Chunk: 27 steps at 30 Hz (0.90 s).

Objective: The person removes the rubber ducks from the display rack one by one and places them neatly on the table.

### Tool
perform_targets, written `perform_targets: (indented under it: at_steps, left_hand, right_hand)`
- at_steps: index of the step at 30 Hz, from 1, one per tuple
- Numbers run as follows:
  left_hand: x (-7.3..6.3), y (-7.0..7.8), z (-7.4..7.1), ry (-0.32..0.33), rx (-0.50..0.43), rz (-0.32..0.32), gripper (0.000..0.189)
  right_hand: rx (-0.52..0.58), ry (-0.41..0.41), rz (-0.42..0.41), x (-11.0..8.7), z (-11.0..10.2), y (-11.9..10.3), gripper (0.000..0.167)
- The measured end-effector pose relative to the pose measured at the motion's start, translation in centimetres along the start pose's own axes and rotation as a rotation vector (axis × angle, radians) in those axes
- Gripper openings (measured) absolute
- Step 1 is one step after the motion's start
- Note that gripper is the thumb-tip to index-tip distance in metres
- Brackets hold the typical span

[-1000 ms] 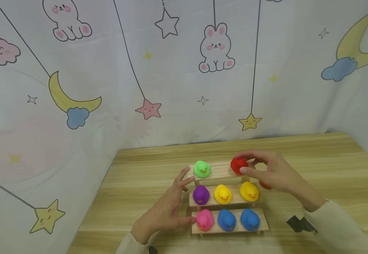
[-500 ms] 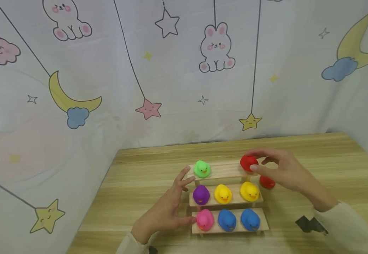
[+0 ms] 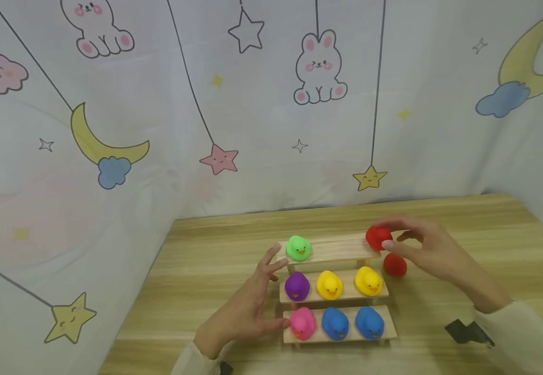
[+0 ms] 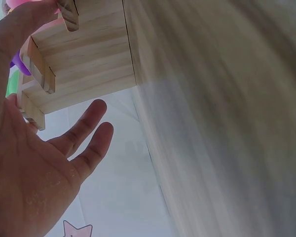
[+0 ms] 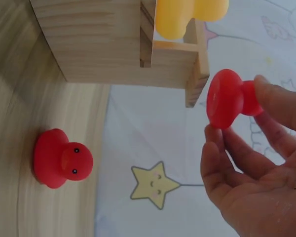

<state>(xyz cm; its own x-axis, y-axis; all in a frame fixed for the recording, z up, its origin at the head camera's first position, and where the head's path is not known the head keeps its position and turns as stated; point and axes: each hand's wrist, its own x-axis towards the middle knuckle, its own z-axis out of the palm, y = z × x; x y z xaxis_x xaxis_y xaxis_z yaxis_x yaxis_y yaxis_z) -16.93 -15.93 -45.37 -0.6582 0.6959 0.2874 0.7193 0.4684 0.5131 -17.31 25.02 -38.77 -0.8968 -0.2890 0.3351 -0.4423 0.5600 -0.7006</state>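
Note:
A three-tier wooden stand (image 3: 337, 248) holds small rubber ducks. My right hand (image 3: 428, 250) pinches a red duck (image 3: 377, 237) beyond the right end of the top tier; in the right wrist view this duck (image 5: 225, 98) hangs in the air, its flat base facing the stand. A second red duck (image 3: 395, 265) sits on the table below that hand. At the stand's left side my left hand (image 3: 243, 311) is spread, thumb at the bottom tier near the pink duck (image 3: 302, 324) and a fingertip at the top tier's end. A green duck (image 3: 298, 248) stands on the top tier's left.
On the middle tier sit a purple duck (image 3: 297, 286) and two yellow ducks (image 3: 329, 285). Two blue ducks (image 3: 335, 323) share the bottom tier with the pink one. A patterned cloth (image 3: 262, 114) hangs behind the wooden table (image 3: 219, 250).
My right hand has moved right with the red duck, from over the top tier to past its right end, uncovering the second red duck. The left hand stays in place.

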Motion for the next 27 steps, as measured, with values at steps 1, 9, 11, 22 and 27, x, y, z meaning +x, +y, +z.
perform_targets:
  at_steps: [1, 9, 11, 22, 27]
  left_hand:
    - [0.0, 0.0, 0.0, -0.004, -0.005, -0.009, 0.116]
    - [0.2, 0.0, 0.1, -0.002, -0.009, -0.013, 0.119]
    - [0.2, -0.1, 0.2, -0.001, -0.019, -0.008, 0.119]
    - [0.2, -0.1, 0.1, -0.021, -0.055, 0.013, 0.117]
    - [0.0, -0.3, 0.1, -0.038, -0.066, -0.003, 0.119]
  right_hand:
    - [0.004, 0.005, -0.005, -0.1, -0.1, 0.1, 0.038]
    - [0.028, 0.039, -0.037, -0.9, -0.4, 1.2, 0.039]
    - [0.031, 0.044, -0.038, -1.1, -0.5, 1.5, 0.039]
    - [0.035, 0.083, 0.005, -2.4, -0.7, 3.3, 0.039]
    - [0.03, 0.077, 0.03, -2.6, -0.8, 4.1, 0.04]
